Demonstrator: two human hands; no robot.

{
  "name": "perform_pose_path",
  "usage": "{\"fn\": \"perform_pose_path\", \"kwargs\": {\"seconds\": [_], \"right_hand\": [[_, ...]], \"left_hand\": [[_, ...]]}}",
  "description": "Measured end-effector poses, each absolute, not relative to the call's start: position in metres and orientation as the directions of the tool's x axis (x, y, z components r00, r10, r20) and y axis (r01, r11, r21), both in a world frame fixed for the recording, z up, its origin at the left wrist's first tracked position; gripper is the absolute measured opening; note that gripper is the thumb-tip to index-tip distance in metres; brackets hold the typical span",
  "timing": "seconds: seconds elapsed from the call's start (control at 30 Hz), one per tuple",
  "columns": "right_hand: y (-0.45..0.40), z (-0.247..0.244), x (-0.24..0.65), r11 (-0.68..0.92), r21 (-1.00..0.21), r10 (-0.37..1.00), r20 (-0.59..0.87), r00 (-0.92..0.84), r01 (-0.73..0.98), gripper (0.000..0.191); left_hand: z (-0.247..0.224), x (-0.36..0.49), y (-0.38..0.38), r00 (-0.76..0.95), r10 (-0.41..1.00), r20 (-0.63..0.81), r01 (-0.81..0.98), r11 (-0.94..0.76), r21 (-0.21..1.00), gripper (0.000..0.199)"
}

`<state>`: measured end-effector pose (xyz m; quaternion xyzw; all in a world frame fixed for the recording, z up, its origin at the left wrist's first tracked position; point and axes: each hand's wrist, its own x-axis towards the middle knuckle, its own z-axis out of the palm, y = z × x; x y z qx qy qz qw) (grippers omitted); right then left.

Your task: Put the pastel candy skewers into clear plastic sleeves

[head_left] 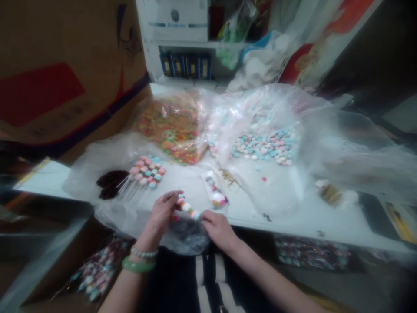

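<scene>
A skewer of pastel candies (188,208), pink, white, orange and blue, stretches between my two hands over the table's front edge. My left hand (164,209) is closed with its fingertips at the skewer's left end. At the other end, my right hand (216,227) pinches near a light blue candy. Finished-looking candy skewers (148,171) on white sticks lie in a pile beyond my left hand. A small printed packet (215,189) rests just past my right hand. Behind it are gold twist ties (228,178), somewhat blurred.
A bag of orange-green candies (176,130) and a bag of pastel candies (263,145) sit at the back of the white table (286,219). Dark pieces (112,182) lie at left. A big cardboard box (65,78) rises on the left. Boxes of packed candy (97,269) stand below.
</scene>
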<state>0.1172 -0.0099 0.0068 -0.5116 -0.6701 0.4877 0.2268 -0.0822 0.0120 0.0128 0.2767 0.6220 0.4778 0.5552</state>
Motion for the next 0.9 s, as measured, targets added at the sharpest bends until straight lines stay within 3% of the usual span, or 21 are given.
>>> {"fn": "perform_pose_path", "kwargs": {"seconds": [0.2, 0.37, 0.7, 0.9], "right_hand": [[-0.013, -0.006, 0.109, -0.114, -0.883, 0.922, -0.265, -0.282, 0.456, 0.018], [-0.009, -0.013, 0.11, -0.157, -0.87, 0.926, -0.293, -0.236, 0.467, 0.022], [-0.002, -0.025, 0.098, -0.078, -0.827, 0.939, -0.248, -0.237, 0.557, 0.019], [0.007, -0.03, 0.094, -0.139, -0.873, 0.945, -0.258, -0.201, 0.468, 0.019]], "left_hand": [[-0.009, -0.064, 0.01, -0.375, 0.84, -0.393, -0.37, 0.252, 0.894, 0.054], [-0.018, -0.06, 0.01, -0.39, 0.826, -0.407, -0.426, 0.229, 0.875, 0.056], [-0.036, -0.054, 0.01, -0.448, 0.822, -0.352, -0.288, 0.241, 0.927, 0.046], [-0.044, -0.057, 0.009, -0.47, 0.8, -0.373, -0.22, 0.303, 0.927, 0.043]]}}
